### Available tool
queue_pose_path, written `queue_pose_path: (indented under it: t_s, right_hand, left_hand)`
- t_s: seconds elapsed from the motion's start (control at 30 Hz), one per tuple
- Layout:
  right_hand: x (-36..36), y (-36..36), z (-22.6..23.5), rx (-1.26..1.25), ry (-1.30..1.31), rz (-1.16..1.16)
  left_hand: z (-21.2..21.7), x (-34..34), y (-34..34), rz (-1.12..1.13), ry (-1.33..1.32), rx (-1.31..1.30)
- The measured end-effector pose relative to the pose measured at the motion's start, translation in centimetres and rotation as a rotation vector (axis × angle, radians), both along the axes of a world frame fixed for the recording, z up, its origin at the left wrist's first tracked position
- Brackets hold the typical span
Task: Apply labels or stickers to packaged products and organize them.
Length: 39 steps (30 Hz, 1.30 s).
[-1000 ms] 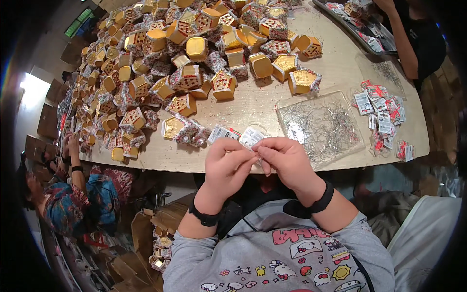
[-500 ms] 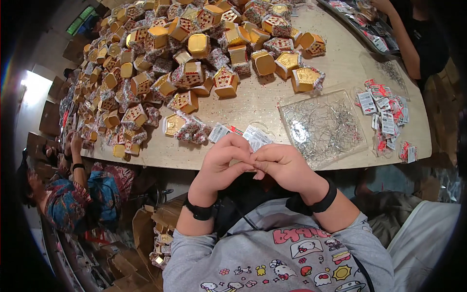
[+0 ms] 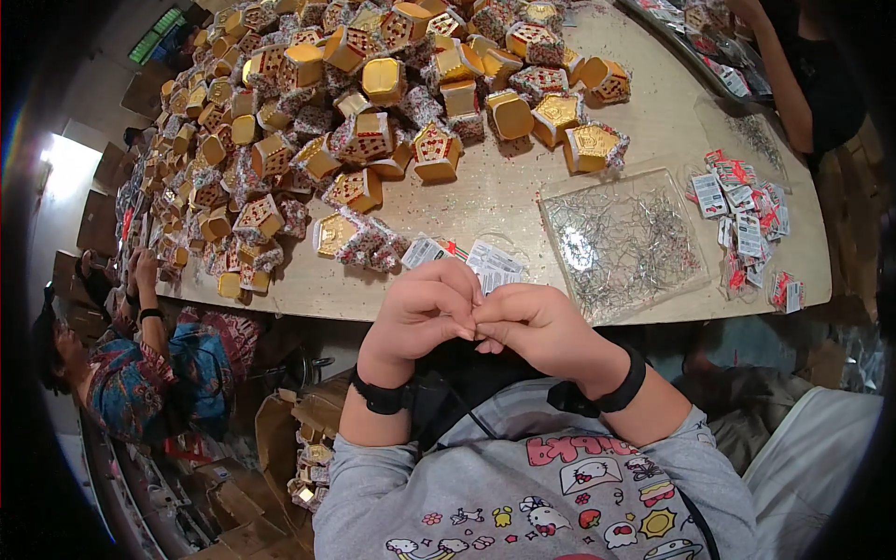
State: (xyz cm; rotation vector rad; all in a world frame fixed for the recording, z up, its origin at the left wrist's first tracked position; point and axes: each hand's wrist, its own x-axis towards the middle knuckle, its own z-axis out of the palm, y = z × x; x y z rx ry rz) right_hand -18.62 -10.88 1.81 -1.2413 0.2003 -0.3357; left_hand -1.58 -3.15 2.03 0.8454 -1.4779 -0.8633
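My left hand (image 3: 422, 313) and my right hand (image 3: 541, 329) meet just off the table's near edge, fingertips pressed together. Each is pinched closed; whatever lies between the fingertips is hidden or too small to name. Right beyond the knuckles lie two white paper tags, a left one (image 3: 425, 252) and a right one (image 3: 495, 264), with a thin loop of string by them. A gold house-shaped ornament with a sprinkle-covered roof (image 3: 359, 238) rests to their left. To the right, a shallow clear tray (image 3: 551, 219) contains many thin silvery wire pieces.
A big heap of gold house ornaments (image 3: 383, 82) covers the table's left and far part. More tags (image 3: 747, 229) are piled at the right. Another person's arm (image 3: 784, 89) is by a dark tray (image 3: 686, 47); a seated person (image 3: 149, 373) works at the left.
My joined hands have shifted slightly to the left, and the fingertips have drawn closer together. The tags, tray and ornaments keep their places on the table.
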Motion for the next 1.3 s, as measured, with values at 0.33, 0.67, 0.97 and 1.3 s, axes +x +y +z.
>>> queue_pose_path:
  t_s: [0.33, 0.67, 0.97, 1.3]
  right_hand:
    - [0.8, 0.8, -0.1, 0.324, -0.05, -0.17]
    - [1.0, -0.8, -0.4, 0.367, 0.137, 0.056]
    - [0.9, -1.3, -0.7, 0.389, 0.089, 0.011]
    - [0.8, -2.6, -0.9, 0.441, 0.072, -0.128]
  left_hand:
    - [1.0, -0.8, 0.6, 0.295, -0.165, -0.018]
    - [1.6, 0.4, 0.2, 0.203, -0.32, -0.034]
    - [3.0, 0.2, -0.7, 0.227, -0.446, 0.09]
    - [8.4, 7.5, -6.8, 0.646, -1.291, 0.197]
